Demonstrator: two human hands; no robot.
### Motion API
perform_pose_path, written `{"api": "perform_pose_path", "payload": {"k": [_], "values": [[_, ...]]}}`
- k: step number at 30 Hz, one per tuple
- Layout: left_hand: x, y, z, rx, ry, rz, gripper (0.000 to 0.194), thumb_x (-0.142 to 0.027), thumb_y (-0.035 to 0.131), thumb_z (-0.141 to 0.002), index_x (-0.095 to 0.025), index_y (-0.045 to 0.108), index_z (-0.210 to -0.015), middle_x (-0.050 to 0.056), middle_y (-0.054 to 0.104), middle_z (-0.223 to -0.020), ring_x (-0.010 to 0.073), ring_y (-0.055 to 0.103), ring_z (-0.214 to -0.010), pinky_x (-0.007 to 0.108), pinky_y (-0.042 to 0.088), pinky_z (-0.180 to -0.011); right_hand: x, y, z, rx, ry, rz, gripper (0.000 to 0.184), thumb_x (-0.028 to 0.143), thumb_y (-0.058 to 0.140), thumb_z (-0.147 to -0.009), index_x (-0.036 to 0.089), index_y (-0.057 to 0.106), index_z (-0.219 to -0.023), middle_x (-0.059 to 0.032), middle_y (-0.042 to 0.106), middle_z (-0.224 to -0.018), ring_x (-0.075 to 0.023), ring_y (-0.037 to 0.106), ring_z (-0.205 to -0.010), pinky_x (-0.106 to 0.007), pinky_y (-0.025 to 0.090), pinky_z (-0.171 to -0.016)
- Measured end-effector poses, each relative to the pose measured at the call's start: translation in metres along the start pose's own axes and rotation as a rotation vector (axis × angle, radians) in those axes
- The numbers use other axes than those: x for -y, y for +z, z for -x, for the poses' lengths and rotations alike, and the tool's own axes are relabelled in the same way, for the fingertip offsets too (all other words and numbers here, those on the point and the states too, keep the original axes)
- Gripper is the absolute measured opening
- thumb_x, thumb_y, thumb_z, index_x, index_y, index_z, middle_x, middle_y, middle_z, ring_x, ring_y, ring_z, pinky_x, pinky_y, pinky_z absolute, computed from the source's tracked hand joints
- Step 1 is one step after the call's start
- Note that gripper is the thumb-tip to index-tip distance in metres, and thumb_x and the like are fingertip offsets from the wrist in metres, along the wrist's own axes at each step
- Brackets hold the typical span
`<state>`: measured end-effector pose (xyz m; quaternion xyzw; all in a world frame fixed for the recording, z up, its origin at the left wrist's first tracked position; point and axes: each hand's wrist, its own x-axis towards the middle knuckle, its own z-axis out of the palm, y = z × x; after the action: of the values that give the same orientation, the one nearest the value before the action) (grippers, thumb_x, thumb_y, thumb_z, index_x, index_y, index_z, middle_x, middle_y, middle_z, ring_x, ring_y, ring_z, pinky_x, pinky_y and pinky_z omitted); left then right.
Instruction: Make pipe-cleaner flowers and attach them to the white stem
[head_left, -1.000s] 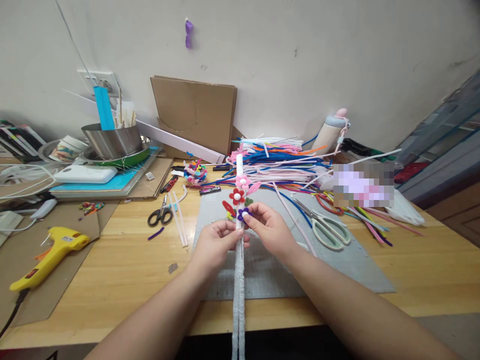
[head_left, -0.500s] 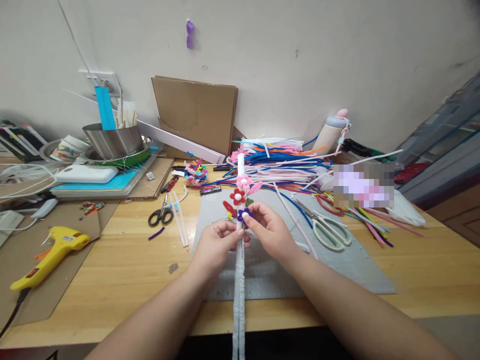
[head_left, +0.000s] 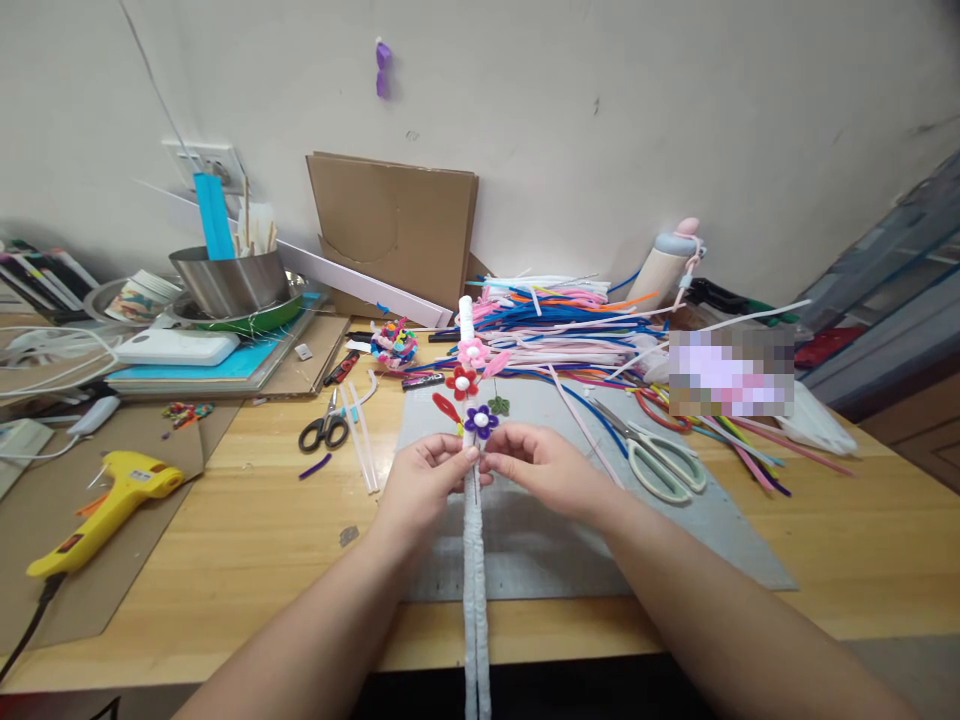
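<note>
A long white fuzzy-wrapped stick [head_left: 474,580] runs from the bottom edge up over the grey mat [head_left: 675,540]. Pipe-cleaner flowers sit along its upper part: a purple one [head_left: 481,420], a red one [head_left: 461,381] and a pink one [head_left: 472,351]. My left hand [head_left: 420,482] pinches the stick just below the purple flower. My right hand [head_left: 546,468] pinches it from the other side, fingertips at the purple flower's base. Both hands are closed on the stick.
A heap of coloured pipe cleaners [head_left: 570,320] lies behind the mat. White-handled scissors [head_left: 660,462] lie at right, black scissors [head_left: 324,428] and a yellow glue gun [head_left: 105,508] at left. A steel pot [head_left: 229,280], cardboard [head_left: 390,230] and a bottle [head_left: 664,265] stand by the wall.
The stick has tilted slightly left and risen. My right fingers have slipped from over the purple flower to below it, so the flower now shows fully.
</note>
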<state>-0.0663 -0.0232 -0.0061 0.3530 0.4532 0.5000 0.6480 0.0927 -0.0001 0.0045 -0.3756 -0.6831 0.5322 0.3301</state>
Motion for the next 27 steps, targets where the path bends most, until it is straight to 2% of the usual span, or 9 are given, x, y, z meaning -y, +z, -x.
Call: {"api": "perform_pose_path", "payload": {"k": [4, 8, 10, 15, 19, 23, 27], "values": [[0.000, 0.001, 0.001, 0.005, -0.003, -0.002, 0.027, -0.030, 0.076, -0.059, -0.012, 0.061, -0.073, 0.004, 0.069, -0.065, 0.0154, 0.065, -0.057, 0.028, 0.052, -0.062, 0.005, 0.002, 0.003, -0.101, -0.049, 0.119, 0.014, 0.027, 0.055, -0.080, 0.017, 0.058, -0.071, -0.0013, 0.062, -0.072, -0.0147, 0.056, -0.070, -0.028, 0.042, -0.066], [-0.003, 0.001, 0.003, -0.019, 0.006, -0.021, 0.027, -0.029, 0.075, -0.060, -0.011, 0.061, -0.074, 0.006, 0.069, -0.066, 0.0144, 0.064, -0.056, 0.027, 0.052, -0.061, 0.011, 0.000, 0.009, -0.058, -0.055, 0.268, 0.013, 0.026, 0.050, -0.083, 0.018, 0.060, -0.078, -0.0022, 0.064, -0.077, -0.0146, 0.057, -0.070, -0.027, 0.041, -0.062], [-0.005, 0.002, 0.005, -0.033, 0.024, -0.052, 0.026, -0.030, 0.074, -0.061, -0.011, 0.060, -0.073, 0.005, 0.068, -0.066, 0.0133, 0.063, -0.055, 0.024, 0.050, -0.056, 0.019, -0.002, 0.016, -0.054, -0.099, 0.483, 0.012, 0.024, 0.049, -0.083, 0.019, 0.060, -0.081, -0.0024, 0.064, -0.078, -0.0149, 0.056, -0.070, -0.026, 0.038, -0.060], [-0.012, 0.010, 0.016, -0.024, 0.112, -0.071, 0.025, -0.032, 0.070, -0.065, -0.016, 0.052, -0.071, -0.003, 0.058, -0.058, 0.0065, 0.049, -0.045, 0.022, 0.047, -0.048, 0.051, -0.010, 0.039, -0.146, -0.309, 1.039, 0.016, 0.023, 0.044, -0.086, 0.018, 0.058, -0.079, -0.0044, 0.061, -0.074, -0.0156, 0.054, -0.068, -0.028, 0.031, -0.058], [-0.018, 0.019, 0.027, 0.022, 0.101, -0.135, 0.021, -0.032, 0.065, -0.070, -0.017, 0.050, -0.071, -0.003, 0.056, -0.057, 0.0045, 0.041, -0.038, 0.017, 0.029, -0.035, 0.077, -0.013, 0.060, -0.074, -0.458, 1.333, 0.019, 0.016, 0.042, -0.084, 0.018, 0.056, -0.072, -0.0044, 0.057, -0.066, -0.0152, 0.048, -0.059, -0.030, 0.025, -0.053], [-0.026, 0.030, 0.039, 0.062, 0.096, -0.225, 0.016, -0.027, 0.064, -0.070, -0.016, 0.053, -0.068, -0.003, 0.055, -0.053, 0.0041, 0.039, -0.038, 0.017, 0.026, -0.035, 0.107, -0.016, 0.076, 0.040, -0.579, 1.406, 0.020, 0.012, 0.042, -0.082, 0.019, 0.055, -0.068, -0.0050, 0.056, -0.065, -0.0150, 0.043, -0.057, -0.031, 0.023, -0.052], [-0.035, 0.041, 0.054, 0.150, 0.090, -0.189, 0.016, -0.027, 0.064, -0.070, -0.016, 0.053, -0.070, -0.002, 0.057, -0.055, 0.0043, 0.040, -0.037, 0.017, 0.027, -0.035, 0.134, -0.023, 0.087, 0.019, -0.572, 1.229, 0.025, 0.018, 0.042, -0.084, 0.021, 0.055, -0.063, -0.0038, 0.055, -0.061, -0.0139, 0.042, -0.054, -0.031, 0.025, -0.053]]}}
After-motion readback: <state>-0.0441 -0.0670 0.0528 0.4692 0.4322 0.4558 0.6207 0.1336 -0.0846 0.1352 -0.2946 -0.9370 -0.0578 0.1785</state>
